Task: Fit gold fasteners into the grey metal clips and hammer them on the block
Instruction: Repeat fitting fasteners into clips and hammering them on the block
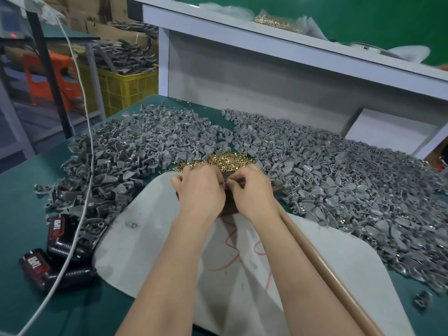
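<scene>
My left hand (200,190) and my right hand (252,190) meet over a dark block (229,207), fingertips pinched together on a small grey clip (224,189) between them. What the right fingertips pinch is mostly hidden. A pile of gold fasteners (225,161) lies just beyond the hands. Grey metal clips (135,154) are heaped on the left, and a larger heap of grey clips (351,180) spreads to the right. A wooden hammer handle (322,270) runs along my right forearm; its head is hidden.
A grey mat (145,251) with red marks covers the green table (29,214). Two dark battery packs (58,234) and a white cable (82,190) lie at the left. A white shelf (266,35) stands behind; a yellow crate (126,88) stands past the table.
</scene>
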